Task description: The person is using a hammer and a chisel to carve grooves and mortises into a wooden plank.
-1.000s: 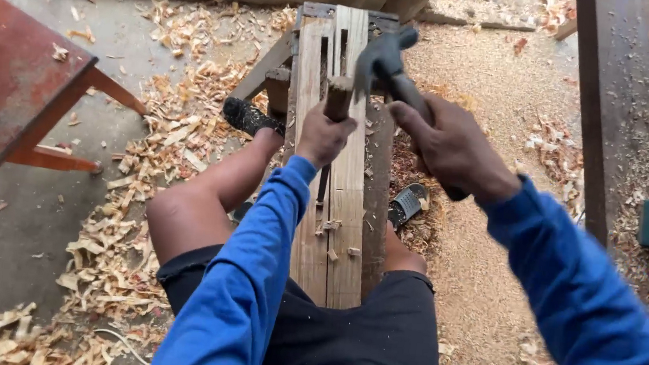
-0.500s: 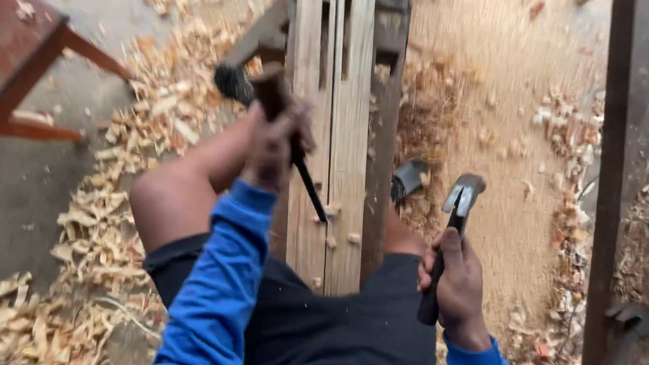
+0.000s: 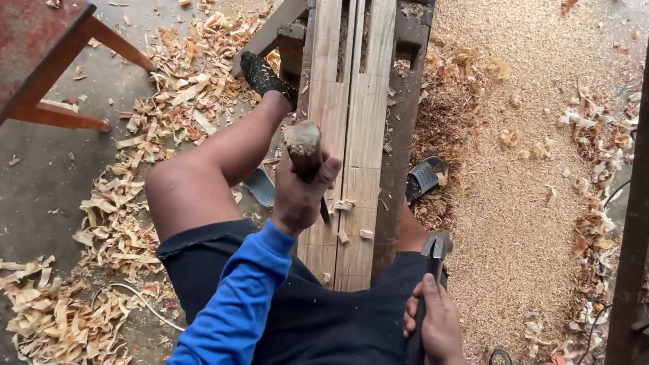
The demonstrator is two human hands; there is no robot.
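Floor (image 3: 33,204): grey concrete at left, strewn with pale wood shavings (image 3: 114,211); fine sawdust at right.
Red stool (image 3: 16,38): upper left, well apart from the work.
Worktop (image 3: 397,134): dark narrow bench, long axis running away from the body, straddled by both legs.
Plank assembly (image 3: 347,130): pale boards with two long slots, lying flat along the worktop, same long axis, near end at the lap.
Hammer (image 3: 429,293): handle along the right thigh, metal head pointing away, just right of the boards.
Chisel (image 3: 305,153): wooden handle tilted up toward the camera, blade slanting down and right onto the boards.
Left hand (image 3: 300,196): closed round the chisel handle, directly over the boards, nearer the work.
Right hand (image 3: 436,333): wrapped round the hammer handle, low beside the lap, farther from the chisel.
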